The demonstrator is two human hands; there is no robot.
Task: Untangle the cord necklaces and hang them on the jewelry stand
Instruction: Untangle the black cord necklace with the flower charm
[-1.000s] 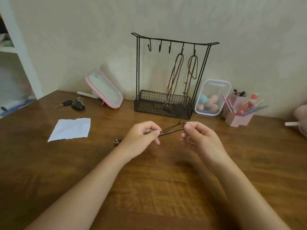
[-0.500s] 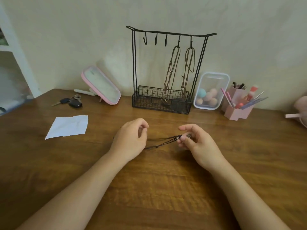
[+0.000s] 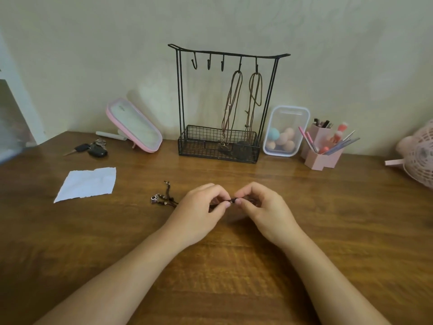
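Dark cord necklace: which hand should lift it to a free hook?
Probably right. Both hands pinch the dark cord necklace, but the right hand sits under the stand; the left hand is nearer the trailing beaded end.

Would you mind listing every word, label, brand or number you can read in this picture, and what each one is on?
None can be read.
White paper: looks blank.
Pink-framed case: one small dark mark near its top, too blurred to read.
Tubes in the pink holder: any print too small to read.
Car keys: no legible logo.
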